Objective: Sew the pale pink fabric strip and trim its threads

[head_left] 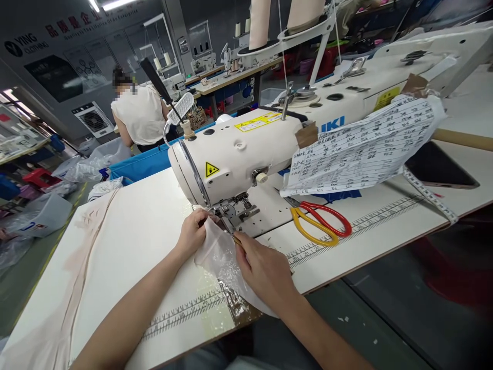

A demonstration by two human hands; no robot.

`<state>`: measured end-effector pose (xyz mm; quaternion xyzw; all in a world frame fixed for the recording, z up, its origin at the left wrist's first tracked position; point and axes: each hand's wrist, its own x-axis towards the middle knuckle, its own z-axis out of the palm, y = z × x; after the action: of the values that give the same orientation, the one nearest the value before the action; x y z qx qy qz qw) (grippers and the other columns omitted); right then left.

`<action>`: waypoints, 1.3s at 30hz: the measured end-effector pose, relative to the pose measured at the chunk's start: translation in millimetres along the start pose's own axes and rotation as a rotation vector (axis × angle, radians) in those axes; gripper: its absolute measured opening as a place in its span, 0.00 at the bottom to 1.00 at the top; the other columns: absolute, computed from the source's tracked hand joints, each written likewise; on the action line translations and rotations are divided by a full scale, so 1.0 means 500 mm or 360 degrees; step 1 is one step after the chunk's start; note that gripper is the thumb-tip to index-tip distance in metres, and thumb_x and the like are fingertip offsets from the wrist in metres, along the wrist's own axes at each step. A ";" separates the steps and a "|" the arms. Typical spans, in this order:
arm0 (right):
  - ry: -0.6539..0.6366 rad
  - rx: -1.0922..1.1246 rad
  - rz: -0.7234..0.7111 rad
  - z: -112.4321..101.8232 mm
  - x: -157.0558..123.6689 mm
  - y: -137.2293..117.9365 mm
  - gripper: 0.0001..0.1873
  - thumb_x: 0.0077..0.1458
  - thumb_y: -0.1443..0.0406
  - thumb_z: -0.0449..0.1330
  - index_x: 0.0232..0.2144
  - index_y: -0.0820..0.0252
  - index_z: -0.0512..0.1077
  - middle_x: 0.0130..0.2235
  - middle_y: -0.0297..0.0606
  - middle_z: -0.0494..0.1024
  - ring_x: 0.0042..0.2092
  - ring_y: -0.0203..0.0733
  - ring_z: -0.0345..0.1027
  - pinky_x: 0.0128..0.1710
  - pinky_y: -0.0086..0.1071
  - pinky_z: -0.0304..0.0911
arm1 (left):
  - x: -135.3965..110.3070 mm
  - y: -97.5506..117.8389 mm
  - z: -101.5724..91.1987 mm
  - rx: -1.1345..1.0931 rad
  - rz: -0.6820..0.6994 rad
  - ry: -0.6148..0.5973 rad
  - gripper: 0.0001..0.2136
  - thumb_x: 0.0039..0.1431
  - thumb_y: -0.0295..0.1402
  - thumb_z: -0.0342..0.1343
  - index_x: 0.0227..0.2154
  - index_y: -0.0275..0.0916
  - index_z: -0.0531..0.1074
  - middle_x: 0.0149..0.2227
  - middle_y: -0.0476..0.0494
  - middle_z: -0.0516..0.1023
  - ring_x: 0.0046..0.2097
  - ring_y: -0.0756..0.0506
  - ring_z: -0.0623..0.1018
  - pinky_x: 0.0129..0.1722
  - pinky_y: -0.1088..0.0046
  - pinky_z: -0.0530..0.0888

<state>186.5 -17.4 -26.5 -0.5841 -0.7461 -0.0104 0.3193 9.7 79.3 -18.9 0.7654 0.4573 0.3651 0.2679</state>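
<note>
A white sewing machine (246, 149) stands over the table, its presser foot area just beyond my hands. My left hand (192, 231) is closed at the left of the needle area, pinching the edge of a sheer pale pink fabric piece (219, 257). The fabric drapes toward the table's front edge. My right hand (265, 264) is closed around a slim metal tool, seemingly tweezers (228, 224), its tip pointing to the needle area. The tip's contact is too small to make out. Red and yellow-handled scissors (319, 223) lie to the right.
Handwritten paper sheets (358, 149) hang on the machine. A dark phone (442, 164) and a tape measure (429, 195) lie at the right. Pale pink fabric (82, 267) stretches along the table's left side. A co-worker (138, 113) stands beyond the blue bin (142, 162).
</note>
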 end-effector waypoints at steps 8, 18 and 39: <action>-0.0065 -0.0032 0.0012 0.002 0.002 0.002 0.18 0.64 0.67 0.47 0.48 0.64 0.74 0.35 0.41 0.83 0.24 0.40 0.73 0.20 0.31 0.58 | 0.000 -0.001 0.002 0.0065 0.0013 0.0009 0.06 0.57 0.31 0.53 0.28 0.41 0.75 0.34 0.46 0.79 0.39 0.46 0.76 0.41 0.68 0.73; -0.0075 -0.0049 -0.0028 0.006 -0.002 0.001 0.20 0.66 0.67 0.44 0.51 0.64 0.71 0.39 0.44 0.83 0.30 0.42 0.76 0.23 0.32 0.64 | 0.001 0.001 0.012 0.0584 0.0244 0.0061 0.04 0.57 0.31 0.53 0.31 0.39 0.72 0.32 0.45 0.75 0.37 0.45 0.74 0.34 0.70 0.72; -0.0153 -0.0256 0.0026 0.007 0.008 -0.011 0.16 0.64 0.70 0.49 0.50 0.65 0.71 0.35 0.43 0.82 0.30 0.42 0.76 0.23 0.29 0.59 | 0.006 -0.019 -0.003 0.0687 0.0786 0.0042 0.14 0.49 0.18 0.46 0.33 0.40 0.72 0.34 0.44 0.76 0.38 0.45 0.74 0.37 0.66 0.74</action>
<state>179.7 -14.2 -25.2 -0.6138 -0.7526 -0.0397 0.2351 4.6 86.2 -24.4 0.8875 0.3280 0.3235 -0.0032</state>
